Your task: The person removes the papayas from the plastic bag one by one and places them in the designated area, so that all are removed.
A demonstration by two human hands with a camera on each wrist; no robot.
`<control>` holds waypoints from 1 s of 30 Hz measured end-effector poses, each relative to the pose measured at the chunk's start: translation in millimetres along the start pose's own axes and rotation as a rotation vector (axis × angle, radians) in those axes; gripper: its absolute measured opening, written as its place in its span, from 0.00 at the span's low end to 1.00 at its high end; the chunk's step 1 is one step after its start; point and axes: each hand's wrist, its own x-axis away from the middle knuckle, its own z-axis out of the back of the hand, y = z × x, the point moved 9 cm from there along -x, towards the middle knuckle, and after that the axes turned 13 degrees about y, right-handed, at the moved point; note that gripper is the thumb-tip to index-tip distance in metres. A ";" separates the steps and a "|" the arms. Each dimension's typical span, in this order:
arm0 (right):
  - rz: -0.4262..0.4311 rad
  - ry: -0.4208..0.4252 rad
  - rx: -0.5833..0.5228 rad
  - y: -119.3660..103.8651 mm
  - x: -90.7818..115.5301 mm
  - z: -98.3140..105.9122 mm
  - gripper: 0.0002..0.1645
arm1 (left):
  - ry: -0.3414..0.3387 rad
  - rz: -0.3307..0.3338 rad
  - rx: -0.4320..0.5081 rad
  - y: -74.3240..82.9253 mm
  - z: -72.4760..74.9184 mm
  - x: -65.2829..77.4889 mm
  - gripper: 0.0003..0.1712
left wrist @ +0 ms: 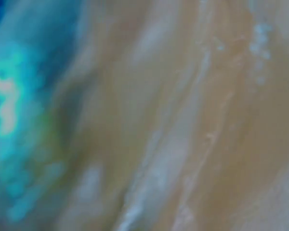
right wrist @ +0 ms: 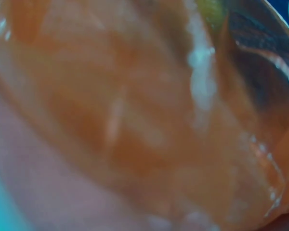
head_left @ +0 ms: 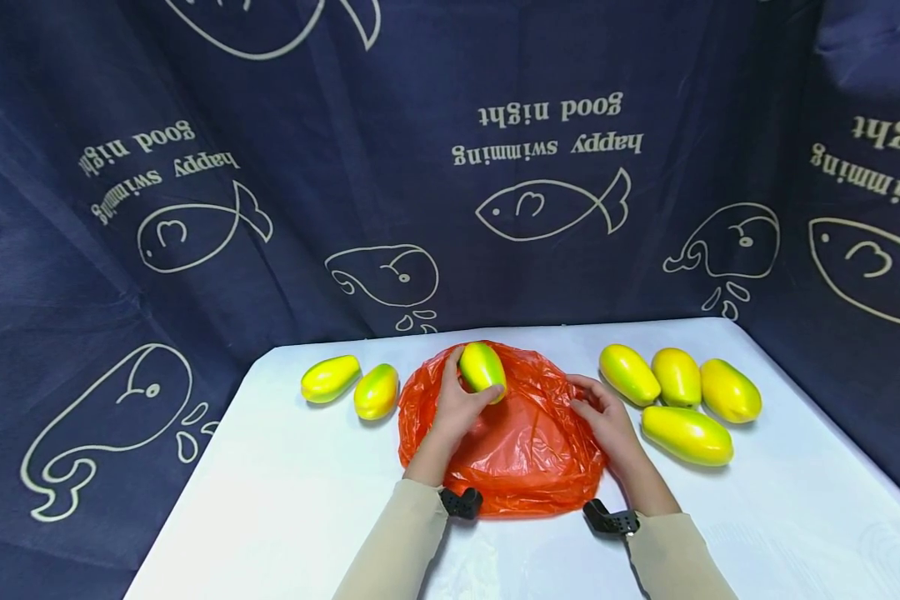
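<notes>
A red plastic bag [head_left: 521, 442] lies spread on the table with its mouth facing up. Over its far left part, my left hand [head_left: 453, 410] grips a yellow-green papaya [head_left: 482, 367] between thumb and fingers. My right hand [head_left: 609, 423] holds the bag's right rim, its fingertips at the edge of the film. Blurred, creased bag film [left wrist: 183, 120] fills most of the left wrist view and hides that hand's fingers. The right wrist view also shows mostly the film [right wrist: 135, 120], close up.
Two papayas, one [head_left: 331, 379] farther out and one [head_left: 377, 392] nearer the bag, lie left of it. Several more, including a long one [head_left: 687, 435], are grouped beyond my right hand. A dark blue printed curtain [head_left: 390, 167] hangs behind the white table [head_left: 285, 500].
</notes>
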 end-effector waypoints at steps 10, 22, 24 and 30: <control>0.010 -0.007 0.013 0.3 -0.6 -0.3 0.28 | 0.000 0.008 0.033 7.1 13.7 1.9 0.55; -0.005 0.002 0.012 0.3 -0.7 0.0 0.28 | 0.008 0.032 0.027 8.6 32.3 8.6 0.55; -0.003 -0.001 0.007 -0.2 -0.7 -0.8 0.28 | 0.009 0.040 0.042 8.9 35.7 9.7 0.54; 0.014 -0.007 0.008 -2.0 -0.2 -1.6 0.28 | -0.006 0.030 0.054 14.6 40.0 13.8 0.54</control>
